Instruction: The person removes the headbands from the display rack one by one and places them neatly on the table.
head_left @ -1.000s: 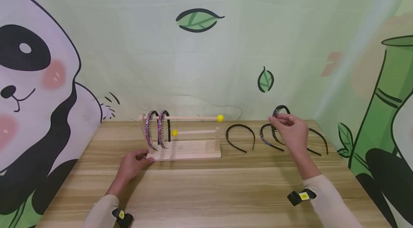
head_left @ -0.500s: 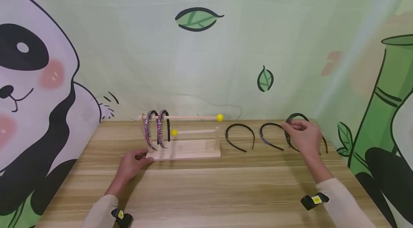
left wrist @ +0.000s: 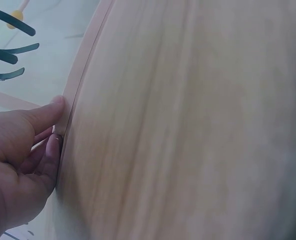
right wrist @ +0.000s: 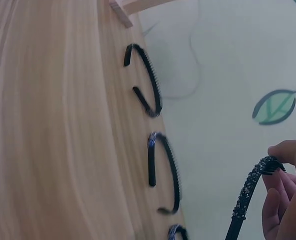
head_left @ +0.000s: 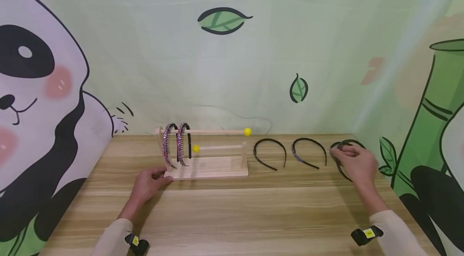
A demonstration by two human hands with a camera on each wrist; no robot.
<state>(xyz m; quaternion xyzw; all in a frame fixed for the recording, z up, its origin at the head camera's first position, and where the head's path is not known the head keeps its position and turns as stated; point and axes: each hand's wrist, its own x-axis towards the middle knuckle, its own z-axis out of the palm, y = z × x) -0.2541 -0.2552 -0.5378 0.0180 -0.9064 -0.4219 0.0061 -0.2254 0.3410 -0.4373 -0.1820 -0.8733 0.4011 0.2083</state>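
My right hand [head_left: 357, 165] pinches a black toothed headband [right wrist: 245, 192] with glittering dark stones at the table's far right. In the head view it overlaps another black headband, largely hidden behind it and the hand; whether they touch I cannot tell. At the left, the thumb and fingers of my left hand [head_left: 148, 185] grip the front left corner of a wooden rack [head_left: 210, 174]. Two headbands with purple-pink glitter, a left one [head_left: 166, 145] and a right one [head_left: 179, 145], hang from the rack's upper rod [head_left: 217, 132].
Right of the rack lie a plain-looking black headband [head_left: 270, 141] and one with bluish stones [head_left: 294, 153]. Yellow balls cap the upper rod [head_left: 247, 132] and the lower rod [head_left: 196, 148]. A printed cloth backdrop [head_left: 163, 58] rises behind the wood-grain table [head_left: 232, 215].
My right hand has moved right and down with the black headband, from above the bluish-stoned one to the far-right one. The left hand and the rack have stayed put.
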